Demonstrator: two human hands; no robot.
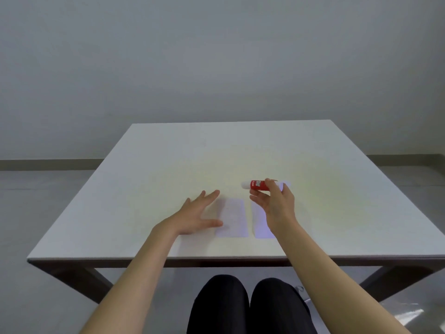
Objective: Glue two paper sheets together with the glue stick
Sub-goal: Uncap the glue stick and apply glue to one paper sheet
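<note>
Two small white paper sheets lie side by side on the white table. The left sheet is fully visible; the right sheet is partly covered by my right forearm. My right hand holds a red glue stick with a white cap, lying sideways above the table, cap pointing left. My left hand is flat with fingers spread, just left of the left sheet, its thumb touching that sheet's lower left edge.
The table's front edge runs just above my knees. A plain grey wall stands behind the table. Dark table legs angle down at both sides.
</note>
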